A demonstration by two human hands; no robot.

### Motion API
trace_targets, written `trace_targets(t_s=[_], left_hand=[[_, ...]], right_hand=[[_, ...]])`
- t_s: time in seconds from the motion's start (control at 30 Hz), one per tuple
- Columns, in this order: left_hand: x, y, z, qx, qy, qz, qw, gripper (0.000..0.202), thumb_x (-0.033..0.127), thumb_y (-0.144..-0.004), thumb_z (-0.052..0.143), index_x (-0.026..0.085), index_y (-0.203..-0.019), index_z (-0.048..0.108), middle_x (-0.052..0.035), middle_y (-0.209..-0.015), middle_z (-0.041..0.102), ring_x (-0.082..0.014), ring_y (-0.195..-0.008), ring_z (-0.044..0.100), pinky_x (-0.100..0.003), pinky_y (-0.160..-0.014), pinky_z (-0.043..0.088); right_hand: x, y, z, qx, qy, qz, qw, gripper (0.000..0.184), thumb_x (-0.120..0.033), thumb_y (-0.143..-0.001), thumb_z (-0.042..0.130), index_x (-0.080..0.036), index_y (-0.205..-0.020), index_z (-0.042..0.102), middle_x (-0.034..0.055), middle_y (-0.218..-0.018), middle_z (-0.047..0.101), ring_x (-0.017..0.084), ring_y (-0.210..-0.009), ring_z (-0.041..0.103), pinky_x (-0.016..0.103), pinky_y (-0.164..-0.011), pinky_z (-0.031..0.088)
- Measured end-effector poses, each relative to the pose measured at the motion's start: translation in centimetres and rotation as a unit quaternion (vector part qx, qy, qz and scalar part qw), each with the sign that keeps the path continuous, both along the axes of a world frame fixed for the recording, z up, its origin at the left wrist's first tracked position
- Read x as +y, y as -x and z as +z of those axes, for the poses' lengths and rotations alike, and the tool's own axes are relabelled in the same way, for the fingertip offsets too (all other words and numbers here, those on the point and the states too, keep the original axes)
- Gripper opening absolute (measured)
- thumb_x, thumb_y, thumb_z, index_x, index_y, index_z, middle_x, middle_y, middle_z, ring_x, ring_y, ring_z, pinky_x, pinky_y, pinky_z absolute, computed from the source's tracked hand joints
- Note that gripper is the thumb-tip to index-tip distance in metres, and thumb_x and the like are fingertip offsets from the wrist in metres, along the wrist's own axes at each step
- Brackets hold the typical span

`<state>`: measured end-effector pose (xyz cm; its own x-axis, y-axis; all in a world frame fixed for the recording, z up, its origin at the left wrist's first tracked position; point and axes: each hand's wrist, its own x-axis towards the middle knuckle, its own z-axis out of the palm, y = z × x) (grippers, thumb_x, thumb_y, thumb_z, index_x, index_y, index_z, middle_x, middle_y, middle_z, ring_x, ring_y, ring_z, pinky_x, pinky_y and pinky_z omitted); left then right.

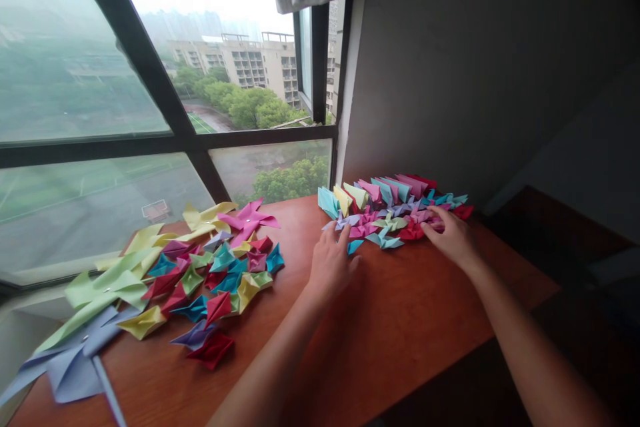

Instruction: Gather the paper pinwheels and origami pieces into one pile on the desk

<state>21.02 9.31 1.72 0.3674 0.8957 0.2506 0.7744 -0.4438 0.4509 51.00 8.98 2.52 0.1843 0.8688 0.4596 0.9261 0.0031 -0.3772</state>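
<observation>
My left hand (331,259) rests at the left end of a group of folded paper cranes, its fingers apart. A lavender crane (346,221) is just beyond its fingertips, and a blue crane (354,246) is partly hidden behind its index finger. At the other end, my right hand (453,239) is curved with thumb and index finger apart, beside a red crane (413,231) and a pink crane (421,215). A light blue crane (385,239) lies between the hands. Behind the cranes stands a row of folded paper pieces, with a light blue piece (329,202) at its left end.
Several small folded paper boats, including a dark red one (213,350), lie on the left of the wooden table (380,320). Large paper pinwheels, lavender (83,347), green (107,290) and pink (249,220), line the window side. A grey wall (425,80) rises behind the cranes.
</observation>
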Motion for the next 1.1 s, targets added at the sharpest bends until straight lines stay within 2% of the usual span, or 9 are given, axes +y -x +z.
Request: trace_targets(t_s=[0.07,0.13,0.27,0.37,0.57,0.73,0.9,1.1], left_hand=[[0.1,-0.1,-0.3,0.006,-0.007,-0.002,1.0,0.071,0.035,-0.083,0.067,0.026,-0.145,0.035,-0.0145,-0.152,0.035,-0.0305,-0.142,0.033,-0.046,-0.11,0.035],[0.3,-0.3,-0.7,0.015,-0.015,-0.003,1.0,0.07,0.034,-0.083,0.067,0.025,-0.146,0.035,-0.0146,-0.151,0.035,-0.0303,-0.141,0.035,-0.046,-0.11,0.035],[0.6,-0.7,-1.1,0.048,-0.035,0.001,0.998,0.069,0.034,-0.084,0.064,0.021,-0.146,0.037,-0.0181,-0.15,0.037,-0.0324,-0.139,0.037,-0.047,-0.111,0.033],[0.8,-1.2,-1.1,0.059,-0.042,0.006,0.997,0.066,0.032,-0.085,0.061,0.02,-0.146,0.039,-0.0202,-0.149,0.038,-0.0342,-0.139,0.036,-0.05,-0.113,0.029],[0.7,-2.2,-1.1,0.103,-0.038,0.026,0.994,0.067,0.037,-0.083,0.06,0.018,-0.145,0.042,-0.0204,-0.15,0.04,-0.0371,-0.14,0.034,-0.055,-0.115,0.022],[0.5,-2.7,-1.3,0.117,-0.046,0.038,0.991,0.062,0.036,-0.085,0.057,0.013,-0.142,0.045,-0.0215,-0.151,0.041,-0.0378,-0.14,0.033,-0.059,-0.115,0.02],[0.5,-2.9,-1.4,0.112,-0.049,0.035,0.992,0.056,0.03,-0.089,0.048,0.008,-0.141,0.046,-0.0206,-0.153,0.041,-0.0367,-0.139,0.036,-0.059,-0.114,0.023],[0.3,-1.8,-1.2,0.1,-0.051,0.047,0.993,0.055,0.021,-0.089,0.043,0.008,-0.143,0.044,-0.0182,-0.152,0.043,-0.0336,-0.139,0.037,-0.058,-0.114,0.024]], right_hand=[[-0.1,-1.3,-0.2,0.037,-0.004,-0.015,0.999,0.042,-0.036,-0.081,0.059,-0.02,-0.119,0.062,0.0105,-0.113,0.069,0.023,-0.088,0.068,0.038,-0.082,0.054],[-0.2,-2.4,-0.8,0.063,-0.001,-0.016,0.998,0.04,-0.035,-0.079,0.06,-0.019,-0.116,0.063,0.0105,-0.111,0.07,0.024,-0.086,0.068,0.038,-0.079,0.055],[-0.1,-2.6,-2.0,0.042,0.007,0.037,0.998,0.042,-0.033,-0.078,0.059,-0.02,-0.118,0.064,0.0112,-0.118,0.067,0.028,-0.106,0.065,0.042,-0.092,0.053],[0.4,-1.3,-1.7,-0.018,0.017,0.061,0.998,0.05,-0.033,-0.08,0.058,-0.018,-0.127,0.059,0.0135,-0.127,0.062,0.03,-0.12,0.057,0.046,-0.103,0.047],[1.5,2.6,-0.3,-0.084,0.041,0.082,0.992,0.056,-0.039,-0.082,0.058,-0.016,-0.134,0.055,0.0154,-0.133,0.057,0.033,-0.125,0.052,0.047,-0.106,0.043],[1.7,5.3,-1.2,-0.065,0.051,0.125,0.989,0.055,-0.04,-0.086,0.055,-0.016,-0.135,0.054,0.0148,-0.133,0.056,0.031,-0.125,0.051,0.045,-0.107,0.042],[1.6,7.2,-2.3,-0.051,0.077,0.09,0.992,0.06,-0.046,-0.083,0.062,-0.018,-0.136,0.054,0.0162,-0.14,0.049,0.033,-0.131,0.046,0.047,-0.108,0.04],[1.6,9.6,-1.5,-0.09,0.17,0.067,0.979,0.079,-0.051,-0.075,0.072,-0.022,-0.144,0.047,0.0159,-0.151,0.036,0.037,-0.135,0.04,0.048,-0.103,0.042]])
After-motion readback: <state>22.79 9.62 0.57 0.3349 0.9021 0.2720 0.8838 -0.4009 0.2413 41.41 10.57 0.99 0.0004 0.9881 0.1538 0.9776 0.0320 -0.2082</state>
